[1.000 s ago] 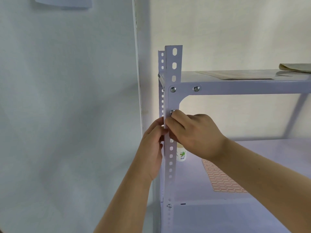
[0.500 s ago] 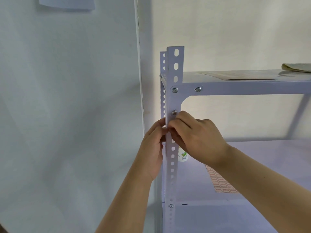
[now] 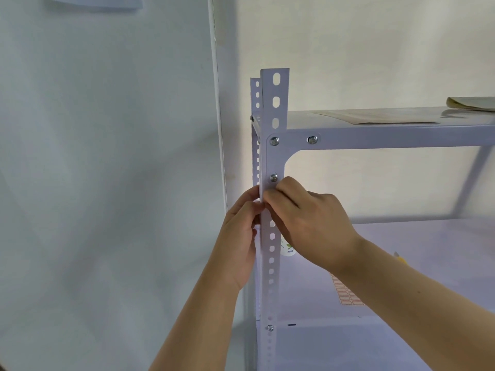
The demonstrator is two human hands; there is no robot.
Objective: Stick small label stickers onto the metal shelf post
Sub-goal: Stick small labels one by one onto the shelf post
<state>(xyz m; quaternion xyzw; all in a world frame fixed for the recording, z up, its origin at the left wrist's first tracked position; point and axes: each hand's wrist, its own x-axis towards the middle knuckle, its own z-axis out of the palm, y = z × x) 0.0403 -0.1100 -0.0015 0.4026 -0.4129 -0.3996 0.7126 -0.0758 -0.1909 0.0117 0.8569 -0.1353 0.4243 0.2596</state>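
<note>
While pinching the rigid post (image 3: 265, 253) with the left hand (image 3: 241, 236), press through curled fingertips (image 3: 270, 196) of the right hand (image 3: 313, 226); contents beneath: cannot tell. Peel flimsy stickers (image 3: 345, 299) by one corner off the sheet (image 3: 351, 290) on the lower shelf (image 3: 428, 250).

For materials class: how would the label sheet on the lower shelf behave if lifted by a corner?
The label sheet lies thin and flat, so probably floppy and light. On the smooth shelf it would likely slide.

Soft even daylight, faint shadows, mild wide-angle edge distortion
</note>
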